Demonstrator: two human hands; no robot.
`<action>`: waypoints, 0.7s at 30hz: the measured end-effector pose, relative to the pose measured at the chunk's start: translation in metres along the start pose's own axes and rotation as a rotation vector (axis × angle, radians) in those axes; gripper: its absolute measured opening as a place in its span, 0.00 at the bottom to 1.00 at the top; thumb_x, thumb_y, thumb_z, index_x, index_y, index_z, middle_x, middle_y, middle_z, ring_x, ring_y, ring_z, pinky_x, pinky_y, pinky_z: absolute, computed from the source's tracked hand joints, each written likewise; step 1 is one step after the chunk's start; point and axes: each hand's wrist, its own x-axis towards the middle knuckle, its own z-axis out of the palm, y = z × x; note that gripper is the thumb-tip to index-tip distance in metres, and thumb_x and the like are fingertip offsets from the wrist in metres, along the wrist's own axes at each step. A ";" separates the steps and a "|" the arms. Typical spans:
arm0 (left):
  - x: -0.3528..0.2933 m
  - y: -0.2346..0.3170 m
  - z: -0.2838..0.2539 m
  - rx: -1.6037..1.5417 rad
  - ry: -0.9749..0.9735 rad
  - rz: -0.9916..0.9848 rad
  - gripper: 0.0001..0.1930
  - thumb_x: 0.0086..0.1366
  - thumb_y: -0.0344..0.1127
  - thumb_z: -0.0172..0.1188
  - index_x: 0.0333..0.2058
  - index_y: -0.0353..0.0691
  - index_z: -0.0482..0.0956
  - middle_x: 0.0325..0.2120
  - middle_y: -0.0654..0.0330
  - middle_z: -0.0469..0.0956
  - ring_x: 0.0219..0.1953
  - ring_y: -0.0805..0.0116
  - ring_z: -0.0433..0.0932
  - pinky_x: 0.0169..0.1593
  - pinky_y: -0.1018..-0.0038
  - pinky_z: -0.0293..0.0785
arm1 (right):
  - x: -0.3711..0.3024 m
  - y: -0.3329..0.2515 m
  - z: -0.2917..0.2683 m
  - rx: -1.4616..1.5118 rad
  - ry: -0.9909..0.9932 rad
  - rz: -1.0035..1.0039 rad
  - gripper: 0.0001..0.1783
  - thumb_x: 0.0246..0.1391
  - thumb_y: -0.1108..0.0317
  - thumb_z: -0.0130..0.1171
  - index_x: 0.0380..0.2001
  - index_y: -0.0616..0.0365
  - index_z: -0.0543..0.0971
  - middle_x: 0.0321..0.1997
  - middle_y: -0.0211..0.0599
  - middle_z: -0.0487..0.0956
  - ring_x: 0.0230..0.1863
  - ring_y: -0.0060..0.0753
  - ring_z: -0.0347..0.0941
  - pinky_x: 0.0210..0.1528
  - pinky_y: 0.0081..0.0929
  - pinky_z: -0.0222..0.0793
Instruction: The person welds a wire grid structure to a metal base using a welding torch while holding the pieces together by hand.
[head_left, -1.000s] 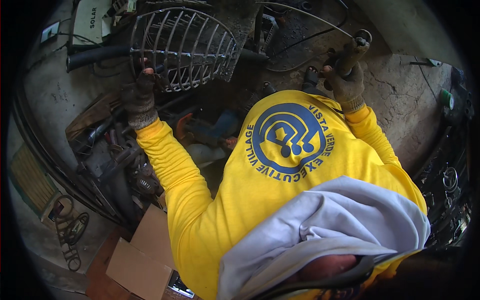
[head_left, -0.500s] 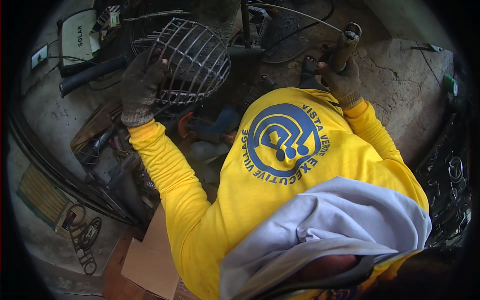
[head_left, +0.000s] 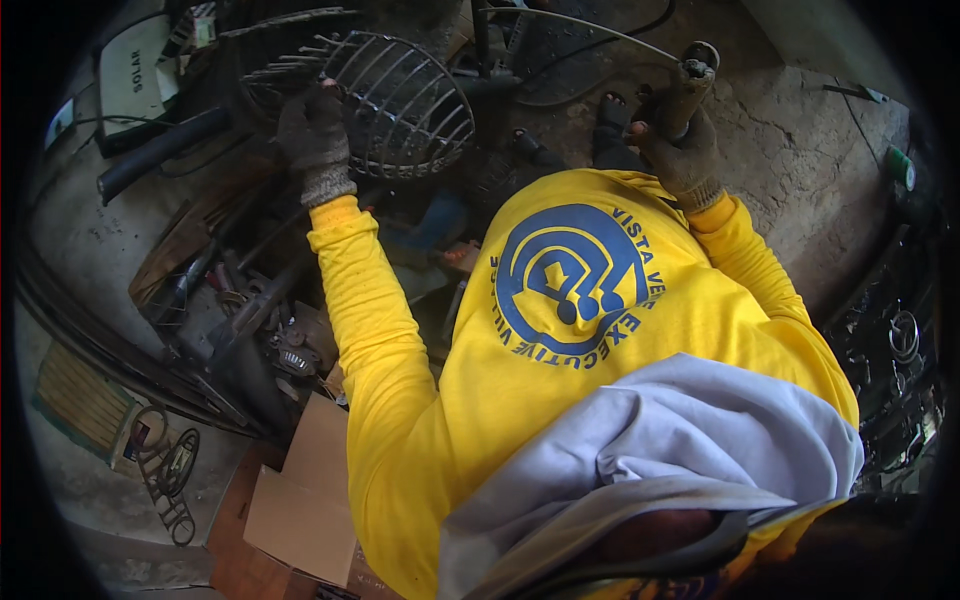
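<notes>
My left hand (head_left: 314, 138), in a dark fingerless work glove, is closed on the near left part of a round cage of welded metal bars (head_left: 420, 105). Its bars curve like ribs, and some loose bar ends stick out at the left. In my right hand (head_left: 682, 160), also gloved, is a worn welding electrode holder (head_left: 694, 85), held upright with the fingers wrapped round it. From its jaws a thin pale welding rod (head_left: 590, 27) reaches leftward. The rod's tip lies near a dark upright post and stands apart from the cage.
A black tube (head_left: 165, 155) and a pale box-shaped device (head_left: 132, 75) lie at far left. Below the cage is a clutter of tools and metal scraps (head_left: 290, 340). A cardboard box (head_left: 300, 510) sits at lower left. Cables cross the concrete floor (head_left: 780, 160); a green can (head_left: 900, 168) is at right.
My left hand has shifted right and slightly up, and the cage has turned and moved a little right with it. My right hand with the electrode holder has barely moved.
</notes>
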 end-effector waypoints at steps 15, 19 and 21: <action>-0.003 -0.012 0.001 0.057 -0.162 -0.201 0.17 0.66 0.46 0.58 0.34 0.34 0.82 0.29 0.48 0.82 0.30 0.56 0.79 0.39 0.67 0.72 | -0.002 0.016 0.020 -0.115 -0.074 -0.007 0.28 0.48 0.64 0.74 0.50 0.61 0.75 0.44 0.38 0.82 0.44 0.31 0.79 0.49 0.30 0.75; -0.007 -0.010 -0.024 0.109 -0.215 -0.004 0.18 0.67 0.46 0.58 0.33 0.35 0.82 0.26 0.50 0.81 0.30 0.56 0.79 0.38 0.67 0.72 | 0.000 0.015 0.023 -0.102 -0.066 0.000 0.28 0.48 0.65 0.74 0.51 0.61 0.75 0.44 0.37 0.82 0.43 0.29 0.79 0.49 0.29 0.76; -0.004 0.025 -0.053 0.454 -0.338 0.214 0.12 0.67 0.40 0.58 0.36 0.38 0.82 0.27 0.52 0.80 0.31 0.56 0.79 0.37 0.66 0.73 | 0.001 0.015 0.024 -0.086 -0.069 -0.009 0.28 0.48 0.65 0.73 0.51 0.61 0.74 0.44 0.36 0.82 0.43 0.28 0.79 0.49 0.28 0.76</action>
